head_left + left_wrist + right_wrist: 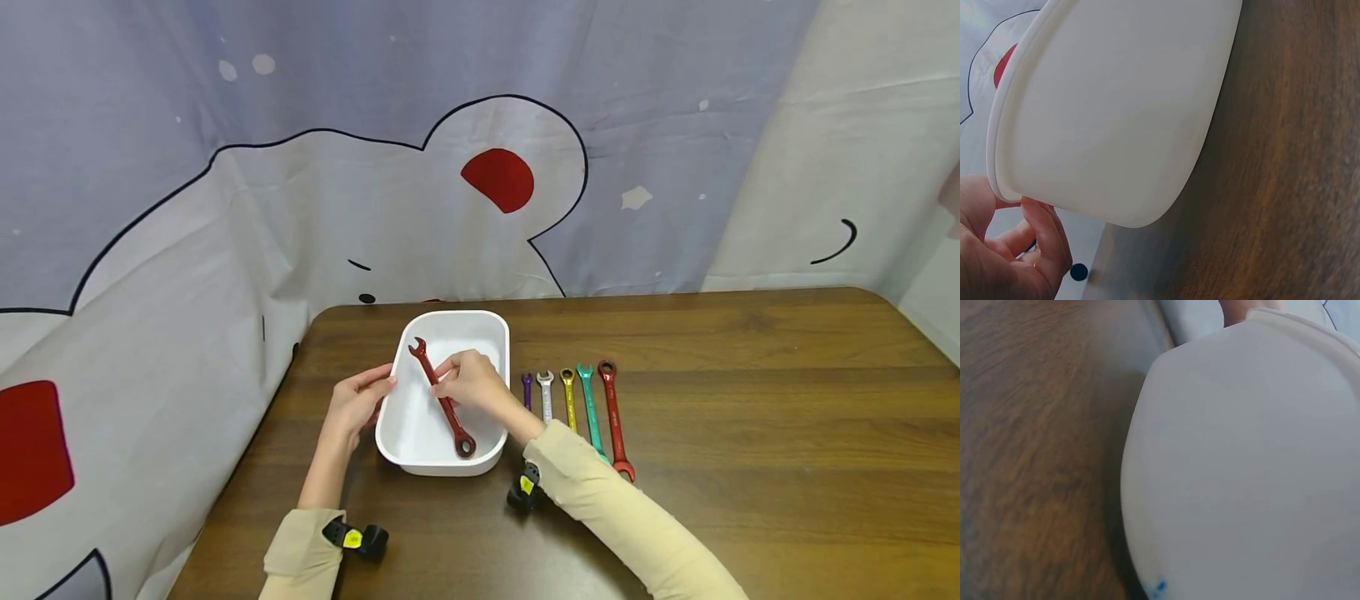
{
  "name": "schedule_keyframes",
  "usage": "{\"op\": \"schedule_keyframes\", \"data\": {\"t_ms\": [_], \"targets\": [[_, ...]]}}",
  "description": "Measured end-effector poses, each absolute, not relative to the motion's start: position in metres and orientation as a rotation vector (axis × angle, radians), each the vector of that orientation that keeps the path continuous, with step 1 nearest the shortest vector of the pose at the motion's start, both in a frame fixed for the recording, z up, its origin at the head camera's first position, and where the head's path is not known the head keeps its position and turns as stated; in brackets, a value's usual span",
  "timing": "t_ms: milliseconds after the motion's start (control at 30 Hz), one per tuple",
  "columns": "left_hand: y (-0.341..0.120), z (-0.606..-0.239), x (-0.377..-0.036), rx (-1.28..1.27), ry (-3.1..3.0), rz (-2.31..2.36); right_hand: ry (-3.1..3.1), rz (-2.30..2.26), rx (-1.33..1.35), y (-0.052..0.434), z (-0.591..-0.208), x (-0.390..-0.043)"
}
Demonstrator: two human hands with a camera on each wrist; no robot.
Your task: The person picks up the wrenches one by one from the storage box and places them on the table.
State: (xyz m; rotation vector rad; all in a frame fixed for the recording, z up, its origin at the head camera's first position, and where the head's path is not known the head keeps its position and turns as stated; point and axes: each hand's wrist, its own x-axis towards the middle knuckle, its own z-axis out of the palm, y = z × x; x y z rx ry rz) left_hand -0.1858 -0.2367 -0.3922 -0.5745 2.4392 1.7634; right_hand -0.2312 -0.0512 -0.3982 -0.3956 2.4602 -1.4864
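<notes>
A white tray (465,315) stands on the brown wooden table (750,400) near its left end. A dark red wrench (452,417) lies slanted inside it, open end at the back, ring end at the front. My right hand (442,385) reaches into the tray and pinches the wrench at mid-shaft. My left hand (378,392) holds the tray's left rim. In the left wrist view my fingers (1041,225) sit just under the rim of the tray (1116,112). The right wrist view shows only the tray's outer wall (1254,462); the right hand is hidden there.
Several coloured wrenches lie in a row right of the tray, short to long: purple (527,390), silver (545,396), yellow (569,398), teal (591,408), red (615,417). A cartoon-print cloth (375,183) hangs behind and to the left of the table.
</notes>
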Motion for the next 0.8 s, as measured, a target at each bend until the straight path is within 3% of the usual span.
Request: {"op": "schedule_keyframes", "data": {"t_ms": [800], "targets": [[-0.2363, -0.3908, -0.1879, -0.591, 2.430, 1.755, 2.321, -1.737, -0.300, -0.0523, -0.3885, -0.2299]]}}
